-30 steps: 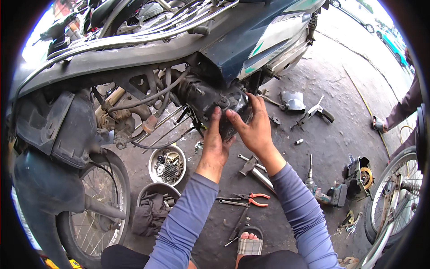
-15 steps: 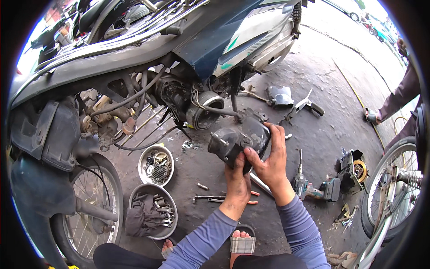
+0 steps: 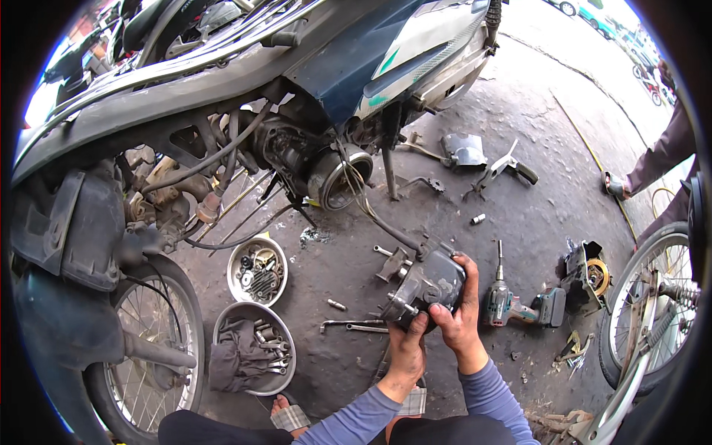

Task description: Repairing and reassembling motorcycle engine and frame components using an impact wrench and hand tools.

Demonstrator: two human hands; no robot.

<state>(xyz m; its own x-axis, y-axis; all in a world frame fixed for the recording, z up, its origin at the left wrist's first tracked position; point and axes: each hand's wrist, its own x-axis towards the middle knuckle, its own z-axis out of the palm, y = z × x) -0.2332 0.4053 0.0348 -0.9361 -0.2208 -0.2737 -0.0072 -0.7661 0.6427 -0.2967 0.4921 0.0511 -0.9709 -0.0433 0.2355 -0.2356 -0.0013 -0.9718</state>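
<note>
Between my two hands is a dark, greasy engine cover [image 3: 439, 276], tilted, with stubs and bolts sticking out of its left side. My left hand [image 3: 407, 354] grips its lower edge, the thumb pressed on the near side. My right hand [image 3: 461, 326] wraps round the right side, fingers along the far edge and thumb on the front. A dark cable [image 3: 391, 231] runs from the cover's top up to the wires hanging by the open round engine housing [image 3: 343, 182] of the motorbike.
Left of my hands stand a white bowl of small parts [image 3: 282, 276] and a grey bowl of sockets and wrenches [image 3: 291, 348]. On the right lie a cordless impact driver [image 3: 512, 310] and an open metal casing [image 3: 582, 289]. Another person's hand [image 3: 614, 185] shows at far right.
Both hands have brought the cover down and to the right, nearer to me, and turned it. Its cable now stretches farther from the engine housing.
</note>
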